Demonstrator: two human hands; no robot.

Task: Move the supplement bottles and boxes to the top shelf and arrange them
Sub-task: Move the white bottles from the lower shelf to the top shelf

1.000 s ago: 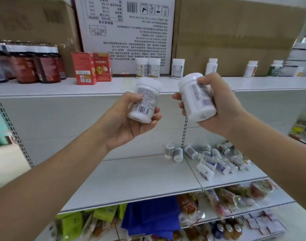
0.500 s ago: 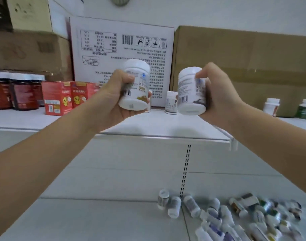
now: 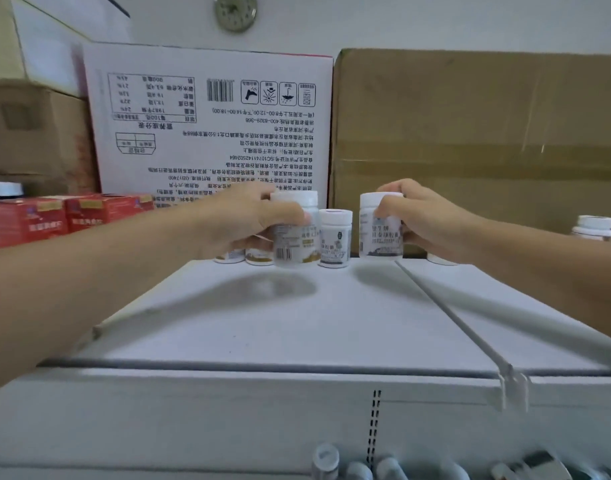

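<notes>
Both hands reached over the top shelf point(image 3: 297, 323): the left hand point(image 3: 252, 220) gripped a blurred white bottle point(image 3: 294, 233), apparently just above the surface, the right hand point(image 3: 422, 216) clasped a second bottle point(image 3: 380, 230), a smaller bottle point(image 3: 335, 237) standing between them.

Both forearms are showing bare the whole way into frame, no sleeves, watch or bands anywhere. The left hand point(image 3: 248, 220) and right hand point(image 3: 422, 220) aren't wearing gloves or rings either. Fingernails are looking short and plain, though it's blurry.
</notes>
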